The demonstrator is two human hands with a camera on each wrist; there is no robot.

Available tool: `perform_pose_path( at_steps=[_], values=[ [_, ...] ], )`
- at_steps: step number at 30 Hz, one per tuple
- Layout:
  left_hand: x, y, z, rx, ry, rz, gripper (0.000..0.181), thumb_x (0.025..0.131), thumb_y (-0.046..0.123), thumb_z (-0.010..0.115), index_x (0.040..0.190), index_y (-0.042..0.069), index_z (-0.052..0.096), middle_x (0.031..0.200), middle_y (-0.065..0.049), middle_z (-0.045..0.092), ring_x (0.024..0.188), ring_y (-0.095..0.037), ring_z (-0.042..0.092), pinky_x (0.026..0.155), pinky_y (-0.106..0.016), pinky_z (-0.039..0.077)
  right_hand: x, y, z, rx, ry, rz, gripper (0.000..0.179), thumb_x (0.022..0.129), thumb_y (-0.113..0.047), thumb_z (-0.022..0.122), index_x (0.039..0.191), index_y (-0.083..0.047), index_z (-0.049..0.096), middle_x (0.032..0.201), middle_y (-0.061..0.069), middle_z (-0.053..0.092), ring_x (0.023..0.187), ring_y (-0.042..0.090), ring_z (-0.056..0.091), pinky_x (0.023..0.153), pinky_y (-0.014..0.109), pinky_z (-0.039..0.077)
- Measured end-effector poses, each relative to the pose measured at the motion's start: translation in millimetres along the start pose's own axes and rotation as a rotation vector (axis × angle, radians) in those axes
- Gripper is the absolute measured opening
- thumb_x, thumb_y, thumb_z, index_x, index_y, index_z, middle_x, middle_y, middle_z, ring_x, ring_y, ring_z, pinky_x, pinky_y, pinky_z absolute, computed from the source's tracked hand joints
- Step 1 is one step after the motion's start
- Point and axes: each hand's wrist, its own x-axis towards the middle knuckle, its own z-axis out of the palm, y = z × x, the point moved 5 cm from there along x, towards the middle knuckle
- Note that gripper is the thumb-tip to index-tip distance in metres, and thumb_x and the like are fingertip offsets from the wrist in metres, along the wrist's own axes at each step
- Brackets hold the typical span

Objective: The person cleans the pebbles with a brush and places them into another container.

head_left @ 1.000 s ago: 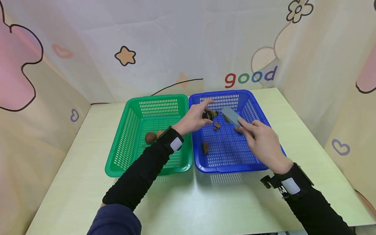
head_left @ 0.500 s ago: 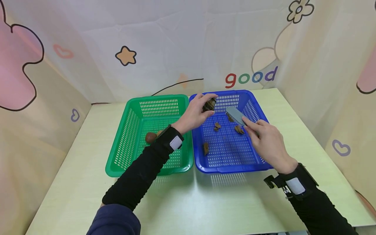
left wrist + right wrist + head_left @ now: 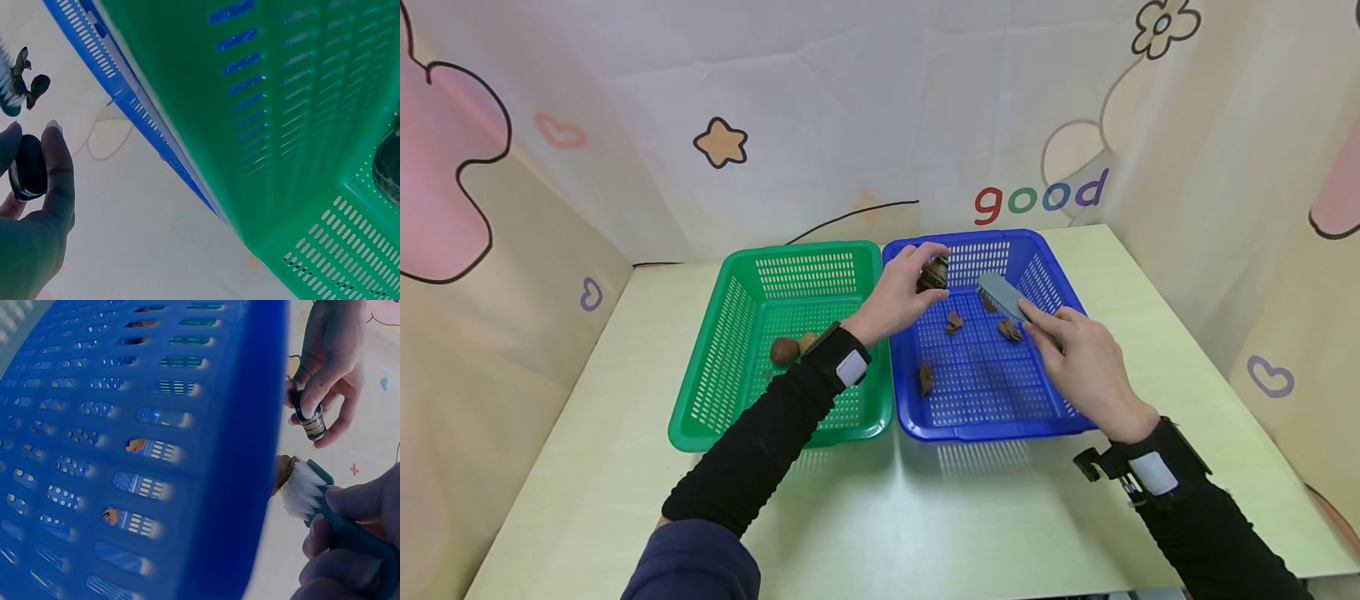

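My left hand (image 3: 898, 292) grips a dark, smooth, stone-like piece with pale bands (image 3: 935, 273) between thumb and fingers, over the left side of the blue basket (image 3: 992, 433). In my right hand (image 3: 1086, 367) is a blue-grey brush (image 3: 1000, 293); its white bristles (image 3: 303, 490) show in the right wrist view. A dry brown leaf scrap (image 3: 284, 474) lies against the bristle tips. The brush is apart from the banded piece. Below, on the basket's floor, lie brown scraps, among them one near the middle (image 3: 953, 322) and one at the left (image 3: 926, 379).
A green basket (image 3: 700, 400) stands directly left of the blue one. It holds a reddish-brown round piece (image 3: 784, 351) and a tan one (image 3: 807, 342), partly behind my left wrist. Both baskets are on a pale table (image 3: 925, 533) with a printed cloth (image 3: 820, 125) behind.
The left hand has lifted and turned the banded piece. The right hand drew the brush a little to the right, away from that piece, and has then stayed nearly still.
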Motion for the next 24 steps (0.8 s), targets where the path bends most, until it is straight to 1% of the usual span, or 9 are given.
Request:
perform_pose_path(
  at_steps=[9, 12, 17, 20, 24],
  values=[
    [-4.0, -5.0, -6.8, -0.005, 0.031, -0.012, 0.047, 0.092, 0.016, 0.066, 0.135, 0.015, 0.049, 0.122, -0.012, 0.056, 0.109, -0.022, 0.052, 0.081, -0.03, 0.049, 0.1, -0.8, 4.3, 0.002, 0.0, -0.017, 0.035, 0.09, -0.007, 0.066, 0.124, -0.006, 0.065, 0.062, 0.004, 0.042, 0.054, 0.011, 0.032, 0.046, 0.022, 0.025],
    [-6.0, -8.8, -9.6, 0.0, 0.04, -0.019, 0.047, 0.091, 0.017, 0.067, 0.135, 0.015, 0.049, 0.12, -0.011, 0.057, 0.105, -0.021, 0.052, 0.079, -0.03, 0.047, 0.3, -2.0, 5.1, 0.003, 0.003, -0.026, 0.035, 0.089, -0.006, 0.067, 0.124, -0.006, 0.065, 0.061, 0.004, 0.041, 0.054, 0.011, 0.032, 0.046, 0.022, 0.024],
    [-11.0, -15.2, -15.9, -0.016, 0.033, -0.042, 0.048, 0.092, 0.018, 0.066, 0.136, 0.015, 0.048, 0.115, -0.01, 0.057, 0.097, -0.021, 0.05, 0.075, -0.029, 0.045, 0.2, -1.9, 8.3, 0.007, -0.01, -0.024, 0.034, 0.09, -0.006, 0.066, 0.124, -0.005, 0.064, 0.062, 0.004, 0.04, 0.055, 0.013, 0.032, 0.046, 0.023, 0.025],
    [-14.5, -20.1, -20.2, -0.031, 0.032, -0.051, 0.048, 0.092, 0.018, 0.066, 0.136, 0.014, 0.048, 0.114, -0.01, 0.058, 0.095, -0.021, 0.05, 0.075, -0.03, 0.043, 0.4, -2.1, 10.0, 0.005, -0.022, -0.022, 0.034, 0.091, -0.006, 0.065, 0.125, -0.004, 0.064, 0.063, 0.005, 0.041, 0.056, 0.015, 0.033, 0.047, 0.024, 0.026],
    [-20.1, -28.1, -25.5, -0.028, 0.032, -0.073, 0.049, 0.092, 0.019, 0.067, 0.136, 0.015, 0.048, 0.114, -0.009, 0.059, 0.095, -0.022, 0.05, 0.074, -0.03, 0.04, 1.0, -3.5, 10.8, 0.014, -0.024, -0.021, 0.035, 0.091, -0.007, 0.065, 0.125, -0.004, 0.063, 0.065, 0.005, 0.042, 0.056, 0.014, 0.033, 0.047, 0.023, 0.026]
  ],
)
